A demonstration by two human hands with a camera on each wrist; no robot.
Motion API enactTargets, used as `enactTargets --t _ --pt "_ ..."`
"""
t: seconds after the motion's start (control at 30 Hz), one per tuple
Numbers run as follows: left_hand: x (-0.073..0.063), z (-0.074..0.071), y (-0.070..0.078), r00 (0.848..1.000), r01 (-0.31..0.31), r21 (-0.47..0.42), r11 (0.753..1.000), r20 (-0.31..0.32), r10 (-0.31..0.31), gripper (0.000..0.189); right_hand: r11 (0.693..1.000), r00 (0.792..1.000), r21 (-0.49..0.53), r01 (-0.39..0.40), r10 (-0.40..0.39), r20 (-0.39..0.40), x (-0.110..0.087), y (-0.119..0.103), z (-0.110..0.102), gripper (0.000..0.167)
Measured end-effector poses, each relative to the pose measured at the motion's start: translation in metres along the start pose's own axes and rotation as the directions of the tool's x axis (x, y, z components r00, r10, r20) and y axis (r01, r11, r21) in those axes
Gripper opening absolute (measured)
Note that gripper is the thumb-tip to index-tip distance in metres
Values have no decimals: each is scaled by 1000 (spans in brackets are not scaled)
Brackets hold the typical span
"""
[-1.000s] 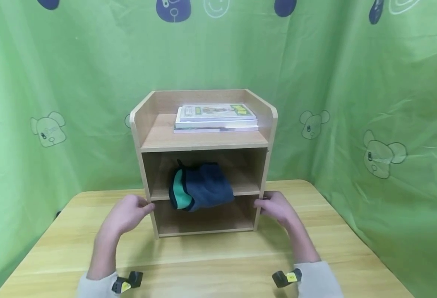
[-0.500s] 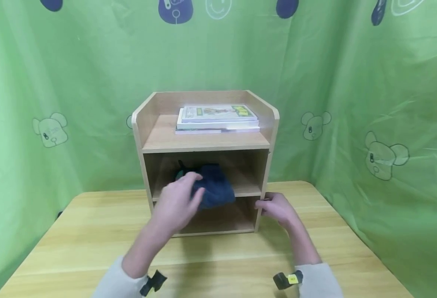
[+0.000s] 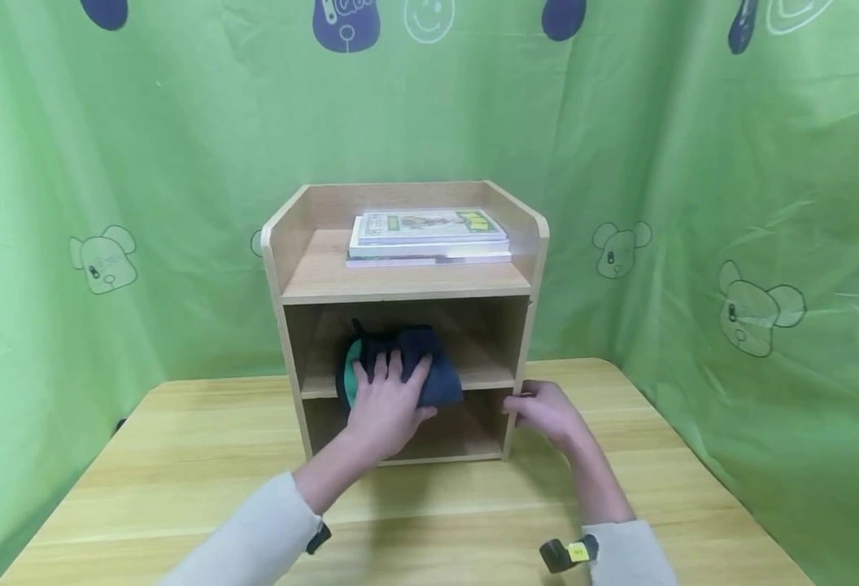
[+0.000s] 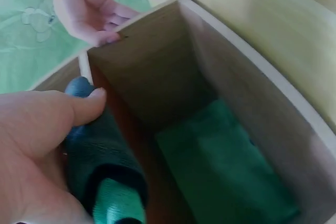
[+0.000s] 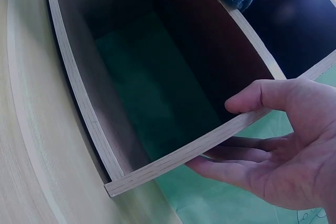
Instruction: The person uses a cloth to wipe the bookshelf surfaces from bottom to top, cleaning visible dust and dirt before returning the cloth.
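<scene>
Fingers (image 3: 394, 368) of my left hand (image 3: 385, 413) spread over navy cloth bundle (image 3: 442, 387), right hand (image 3: 547, 413) clamping shelf's right panel (image 3: 526, 335), I'd press evenly tbh.

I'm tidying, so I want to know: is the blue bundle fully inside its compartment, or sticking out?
Partly out: the blue bundle hangs past the front edge of the middle board.

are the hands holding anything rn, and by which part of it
The right hand grips the cabinet's right side panel by its front edge, thumb inside. The left hand lies over the dark blue bundle; whether it grips cannot be told.
</scene>
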State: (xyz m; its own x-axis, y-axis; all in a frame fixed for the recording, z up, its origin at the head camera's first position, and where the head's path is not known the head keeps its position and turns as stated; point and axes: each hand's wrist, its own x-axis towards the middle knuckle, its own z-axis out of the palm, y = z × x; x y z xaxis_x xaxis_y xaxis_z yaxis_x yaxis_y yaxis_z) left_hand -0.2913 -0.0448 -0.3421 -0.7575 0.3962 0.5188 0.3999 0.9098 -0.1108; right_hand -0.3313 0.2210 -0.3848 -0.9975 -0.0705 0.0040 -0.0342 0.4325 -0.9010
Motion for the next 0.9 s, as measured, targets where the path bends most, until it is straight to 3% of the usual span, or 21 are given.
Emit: enactTargets --t 0.13,0.23,0.43,0.7,0.9 --pt "-2 8 -1 998 -18 33 999 -66 21 59 1000 1000 -6 0 0 3 -1 -1 -1 61" --pt "-2 13 0 996 -4 7 1000 -93 5 53 1000 1000 -3 1 -1 6 -1 -1 -1 60" --pt "1 20 11 995 26 -14 1000 -98 -28 48 1000 1000 -5 -3 3 -3 -1 -2 1 57" --pt "26 25 48 994 14 29 999 -108 -10 48 1000 1000 4 5 -5 -12 0 -2 1 57" --pt "40 29 76 997 22 12 1000 -80 -21 55 1000 998 -1 9 -9 -66 0 2 2 44"
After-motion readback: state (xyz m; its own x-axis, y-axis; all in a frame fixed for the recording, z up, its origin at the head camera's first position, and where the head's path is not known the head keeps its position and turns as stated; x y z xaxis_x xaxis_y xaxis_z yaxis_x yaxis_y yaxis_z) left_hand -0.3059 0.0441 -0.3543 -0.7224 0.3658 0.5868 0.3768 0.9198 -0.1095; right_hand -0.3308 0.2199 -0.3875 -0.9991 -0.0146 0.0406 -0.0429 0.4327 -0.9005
